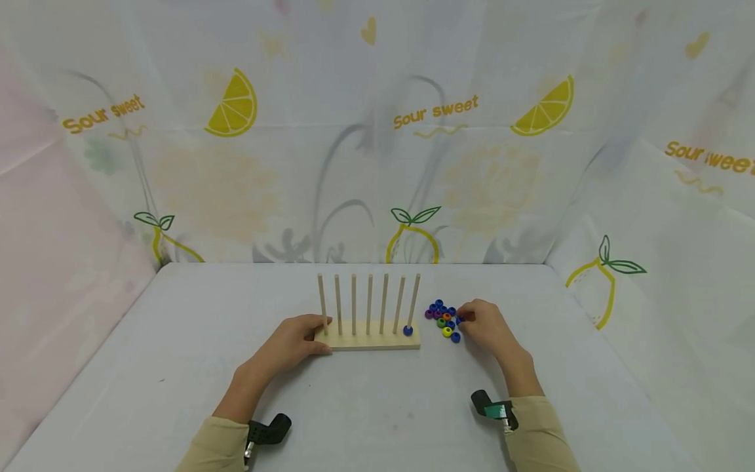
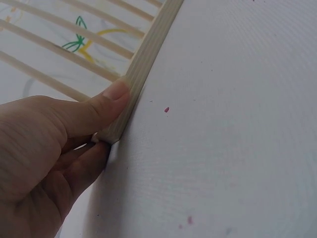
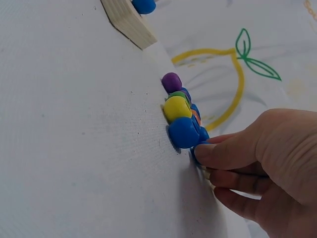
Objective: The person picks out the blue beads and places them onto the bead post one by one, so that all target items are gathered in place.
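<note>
Seven-peg wooden rack [image 1: 371, 342], left hand [image 1: 288, 342] gripping its left end; right hand [image 1: 488, 326] has its grip pinched on a blue bead [image 1: 459, 320], right side of the bead pile [image 1: 442, 322].

High forward-down head view, two wrist close-ups

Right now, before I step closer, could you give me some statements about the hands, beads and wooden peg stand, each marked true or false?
1. The wooden peg stand has seven pegs. True.
2. The left hand pinches a yellow bead. False: the left hand grips one end of the stand.
3. The right hand pinches a blue bead. True.
4. The leftmost peg carries a bead. False: the rightmost peg carries one, the threaded bead.
5. The threaded bead is blue. True.
</note>
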The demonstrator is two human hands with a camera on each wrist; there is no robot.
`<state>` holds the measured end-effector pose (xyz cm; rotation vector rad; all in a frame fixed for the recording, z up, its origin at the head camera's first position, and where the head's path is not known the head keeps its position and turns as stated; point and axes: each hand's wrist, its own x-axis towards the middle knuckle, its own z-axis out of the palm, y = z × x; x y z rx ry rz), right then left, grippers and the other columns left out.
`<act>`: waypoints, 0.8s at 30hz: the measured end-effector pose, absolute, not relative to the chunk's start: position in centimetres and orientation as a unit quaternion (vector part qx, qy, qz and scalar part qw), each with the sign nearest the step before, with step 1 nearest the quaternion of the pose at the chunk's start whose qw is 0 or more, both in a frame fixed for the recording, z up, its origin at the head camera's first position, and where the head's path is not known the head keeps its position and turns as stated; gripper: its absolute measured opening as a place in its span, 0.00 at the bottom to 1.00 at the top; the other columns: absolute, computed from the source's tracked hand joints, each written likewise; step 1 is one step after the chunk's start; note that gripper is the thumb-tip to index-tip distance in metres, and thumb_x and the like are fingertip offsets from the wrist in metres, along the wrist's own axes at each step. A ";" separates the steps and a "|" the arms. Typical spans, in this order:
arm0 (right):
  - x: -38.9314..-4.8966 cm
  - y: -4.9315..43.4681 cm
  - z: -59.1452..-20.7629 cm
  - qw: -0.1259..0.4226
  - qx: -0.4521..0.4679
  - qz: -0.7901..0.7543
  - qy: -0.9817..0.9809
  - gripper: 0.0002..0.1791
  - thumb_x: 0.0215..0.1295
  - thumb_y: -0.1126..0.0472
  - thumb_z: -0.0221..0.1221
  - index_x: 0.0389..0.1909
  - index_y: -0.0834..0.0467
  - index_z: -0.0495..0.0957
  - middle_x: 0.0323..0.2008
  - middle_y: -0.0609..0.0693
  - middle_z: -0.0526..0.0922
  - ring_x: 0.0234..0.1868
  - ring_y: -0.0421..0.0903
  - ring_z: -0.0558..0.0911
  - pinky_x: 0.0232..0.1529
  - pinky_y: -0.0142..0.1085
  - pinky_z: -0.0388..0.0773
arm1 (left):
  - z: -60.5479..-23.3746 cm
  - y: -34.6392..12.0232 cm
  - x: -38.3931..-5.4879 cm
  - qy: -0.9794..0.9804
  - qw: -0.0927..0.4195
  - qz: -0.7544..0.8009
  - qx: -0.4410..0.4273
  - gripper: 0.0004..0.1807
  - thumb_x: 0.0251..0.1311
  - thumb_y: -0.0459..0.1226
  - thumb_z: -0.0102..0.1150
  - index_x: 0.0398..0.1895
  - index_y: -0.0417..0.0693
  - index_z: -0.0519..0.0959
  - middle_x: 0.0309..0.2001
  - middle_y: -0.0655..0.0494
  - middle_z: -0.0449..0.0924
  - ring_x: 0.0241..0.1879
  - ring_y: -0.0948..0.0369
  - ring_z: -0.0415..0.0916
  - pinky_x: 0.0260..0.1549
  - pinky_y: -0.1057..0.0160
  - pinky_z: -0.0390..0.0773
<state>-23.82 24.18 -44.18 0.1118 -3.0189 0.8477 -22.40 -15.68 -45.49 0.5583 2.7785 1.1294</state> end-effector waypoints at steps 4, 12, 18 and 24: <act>-23.9 24.1 -44.1 0.002 0.038 0.265 -0.964 0.13 0.60 0.71 0.63 0.46 0.66 0.84 0.43 0.58 0.84 0.45 0.53 0.81 0.51 0.49 0.81 | -45.4 -15.8 -22.4 0.908 0.047 0.374 0.182 0.31 0.53 0.41 0.74 0.62 0.46 0.78 0.63 0.48 0.78 0.68 0.48 0.70 0.63 0.47 0.74; -23.9 23.8 -44.0 0.003 0.045 0.250 -0.967 0.12 0.59 0.71 0.64 0.45 0.67 0.85 0.38 0.56 0.82 0.41 0.50 0.80 0.46 0.46 0.81 | -45.6 -15.7 -22.4 0.908 0.042 0.374 0.184 0.30 0.53 0.41 0.74 0.61 0.47 0.79 0.63 0.49 0.79 0.67 0.49 0.71 0.62 0.48 0.74; -23.9 23.6 -44.0 0.005 0.048 0.244 -0.969 0.11 0.59 0.71 0.64 0.44 0.67 0.85 0.38 0.56 0.82 0.39 0.49 0.79 0.45 0.45 0.81 | -45.6 -15.8 -22.3 0.908 0.043 0.377 0.179 0.31 0.53 0.41 0.74 0.62 0.47 0.79 0.63 0.49 0.79 0.67 0.49 0.71 0.63 0.47 0.74; -23.6 23.4 -43.9 0.007 0.047 0.238 -0.970 0.11 0.60 0.70 0.63 0.44 0.66 0.83 0.39 0.57 0.83 0.40 0.50 0.80 0.46 0.47 0.81 | -45.8 -15.8 -22.3 0.906 0.040 0.381 0.181 0.31 0.53 0.40 0.74 0.62 0.47 0.79 0.63 0.49 0.79 0.67 0.49 0.71 0.63 0.47 0.74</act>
